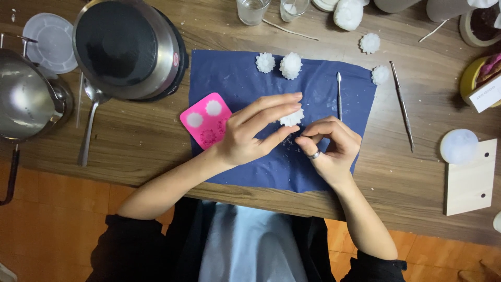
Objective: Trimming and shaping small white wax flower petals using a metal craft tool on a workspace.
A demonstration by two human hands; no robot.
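Left hand (255, 130) pinches white wax flower (292, 118) at fingertips, over blue cloth (235, 78) on bench (417, 172). Right hand (331, 143) curled just below-right of flower, fingertips near it; contact unclear. Pink mould (206, 120) left of hands.

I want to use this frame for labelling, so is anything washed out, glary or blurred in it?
Head view: sharp overall; the white flower piece in the left hand is nearly blown out, its detail faint; glare streaks the steel pot; soft shadows under both hands on the blue cloth.
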